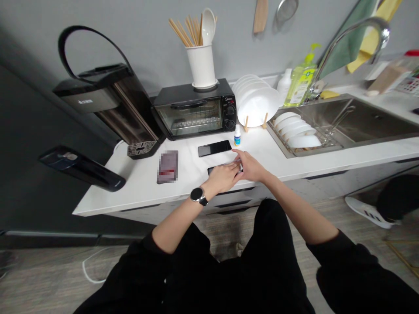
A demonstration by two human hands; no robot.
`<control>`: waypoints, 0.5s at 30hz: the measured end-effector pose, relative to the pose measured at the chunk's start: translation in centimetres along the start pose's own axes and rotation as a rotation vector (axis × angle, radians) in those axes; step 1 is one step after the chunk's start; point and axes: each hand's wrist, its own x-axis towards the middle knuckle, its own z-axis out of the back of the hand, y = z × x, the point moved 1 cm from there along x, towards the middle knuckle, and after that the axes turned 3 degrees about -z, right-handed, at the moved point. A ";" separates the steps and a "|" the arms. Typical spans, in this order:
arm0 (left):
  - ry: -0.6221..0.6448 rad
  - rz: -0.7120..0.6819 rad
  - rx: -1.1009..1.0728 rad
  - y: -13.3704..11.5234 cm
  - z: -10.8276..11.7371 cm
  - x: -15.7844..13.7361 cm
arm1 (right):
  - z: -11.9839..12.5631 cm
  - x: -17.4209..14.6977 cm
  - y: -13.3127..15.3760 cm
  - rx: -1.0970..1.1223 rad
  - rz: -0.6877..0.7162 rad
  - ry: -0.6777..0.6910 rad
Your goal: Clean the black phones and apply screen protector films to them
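Left hand: draped over dark phone-like slab. Right hand: at slab's right end, meeting left fingers. Both part-curled; whether either grips slab, you cannot tell from here. Suggest you steady slab with left, keep right's touch light. White bench underneath; second phone, small bottle just beyond hands; toaster oven behind those; sink off to right.

Around one oven: on top, one cup, one spoon; in front, two hands, one uncovered black phone, one small bottle; rightward, two larger bottles, one tap; leftward, one dispenser
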 end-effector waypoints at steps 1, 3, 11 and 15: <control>0.007 0.008 0.011 0.0 0.2 -0.3 | 0.0 0.0 0.0 0.000 -0.010 -0.002; 0.026 0.010 0.045 0.2 0.7 -1.0 | -0.1 0.0 0.1 -0.010 -0.029 -0.011; 0.063 0.038 0.187 1.7 2.3 -5.1 | -0.2 0.0 0.6 -0.038 -0.062 -0.029; 0.087 0.093 0.230 2.1 2.9 -6.7 | -0.1 -0.1 0.8 -0.047 -0.070 -0.044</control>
